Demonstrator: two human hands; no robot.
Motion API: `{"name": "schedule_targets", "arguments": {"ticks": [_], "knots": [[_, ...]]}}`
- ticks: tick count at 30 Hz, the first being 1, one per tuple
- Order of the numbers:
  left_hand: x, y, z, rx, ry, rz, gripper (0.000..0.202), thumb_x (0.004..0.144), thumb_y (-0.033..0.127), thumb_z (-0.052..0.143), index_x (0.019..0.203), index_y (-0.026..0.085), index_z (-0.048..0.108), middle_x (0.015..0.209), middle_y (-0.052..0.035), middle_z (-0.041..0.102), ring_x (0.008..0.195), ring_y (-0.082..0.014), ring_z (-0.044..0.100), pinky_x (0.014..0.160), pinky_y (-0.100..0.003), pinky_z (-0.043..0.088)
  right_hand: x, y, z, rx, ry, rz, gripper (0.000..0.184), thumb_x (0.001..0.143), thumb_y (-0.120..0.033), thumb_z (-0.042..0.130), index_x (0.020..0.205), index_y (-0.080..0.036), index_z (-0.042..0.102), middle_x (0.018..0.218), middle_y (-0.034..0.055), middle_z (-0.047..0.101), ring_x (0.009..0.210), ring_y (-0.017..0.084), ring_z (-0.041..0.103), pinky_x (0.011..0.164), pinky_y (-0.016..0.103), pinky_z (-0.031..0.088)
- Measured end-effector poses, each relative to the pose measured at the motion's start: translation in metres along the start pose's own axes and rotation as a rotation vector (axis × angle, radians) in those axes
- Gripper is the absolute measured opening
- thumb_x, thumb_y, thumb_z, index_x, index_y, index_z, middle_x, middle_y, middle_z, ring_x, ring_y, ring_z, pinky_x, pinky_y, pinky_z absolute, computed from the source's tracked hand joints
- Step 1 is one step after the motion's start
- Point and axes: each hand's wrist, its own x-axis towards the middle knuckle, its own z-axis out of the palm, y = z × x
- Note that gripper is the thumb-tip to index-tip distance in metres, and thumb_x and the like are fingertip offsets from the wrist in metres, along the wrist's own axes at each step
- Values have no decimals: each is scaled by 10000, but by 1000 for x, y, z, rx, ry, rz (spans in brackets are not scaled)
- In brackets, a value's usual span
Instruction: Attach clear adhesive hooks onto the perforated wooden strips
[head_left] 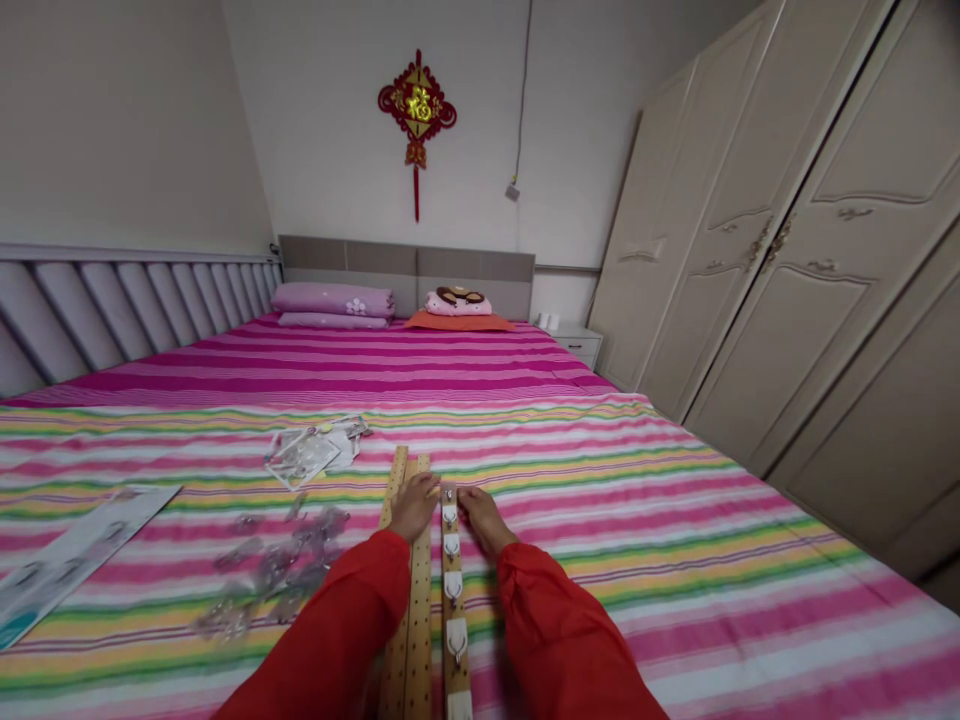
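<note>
A narrow wooden strip lies lengthwise on the striped bed cover, with several white adhesive hooks in a row along it. At its far end is a clear-backed hook. My left hand and my right hand close in on this hook from either side, fingers bent and pinched at its edges. The exact finger contact is too small to make out. Left of the strip lie perforated wooden strips, partly under my left hand and sleeve.
Crumpled clear plastic pieces are scattered to the left. Beyond them is a pile of clear packets. A long packaged card lies at far left. Folded bedding rests by the headboard; a wardrobe stands at right.
</note>
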Motion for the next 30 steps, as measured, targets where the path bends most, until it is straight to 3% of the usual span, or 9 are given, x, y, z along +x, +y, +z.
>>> {"name": "schedule_targets", "arguments": {"ticks": [3,6,10,13,16,19,23,30], "knots": [[-4,4,-12,-64,20,9,380,776,203,502,1124,163,650,1260,-100,593,1201,-202,503,1052,-350,346,-13,-4,-6,54,-12,42,232,702,-356,585,546,-199,515,493,-34,523,460,109,451,487,230,372],[-25,9,-28,-114,70,5,385,781,239,489,1113,121,643,1232,-129,599,1178,-215,527,1041,-352,368,-30,-9,-12,97,-7,63,224,696,-366,623,579,-199,529,537,-28,550,532,125,497,560,245,415],[-80,7,-52,-356,184,1,389,750,380,547,1040,146,655,1146,-109,638,1053,-220,597,932,-351,461,-60,-15,-19,149,11,72,249,653,-393,669,586,-202,524,566,-35,544,594,132,520,616,246,432],[-133,-6,-71,-425,259,-75,426,710,482,568,961,151,663,978,-87,687,904,-219,631,816,-345,504,-87,-19,-25,185,38,77,271,626,-412,690,578,-207,520,570,-30,548,621,143,536,632,254,445],[-180,-24,-86,-401,463,-150,395,656,498,590,875,178,668,900,-58,689,860,-219,622,780,-333,499,-120,-20,-34,217,80,83,259,617,-427,693,622,-204,560,608,-13,583,640,151,564,634,262,458],[-210,-41,-92,-380,609,-239,378,659,499,564,845,181,650,847,-46,679,824,-213,608,741,-321,492,-156,-20,-43,287,126,85,259,618,-422,697,677,-187,607,632,7,611,588,141,569,598,264,464],[-223,-51,-85,-294,647,-269,401,698,475,507,922,169,637,744,-20,619,700,-179,559,673,-298,474,-210,-13,-53,411,179,56,256,603,-386,741,694,-166,645,586,13,613,481,116,525,470,241,413],[-222,-54,-73,-54,666,-235,390,787,391,415,1024,159,621,791,-29,588,675,-161,532,699,-288,457,-290,16,-57,328,276,123,324,573,-454,769,689,-164,683,552,25,632,382,94,475,373,216,323]]}}
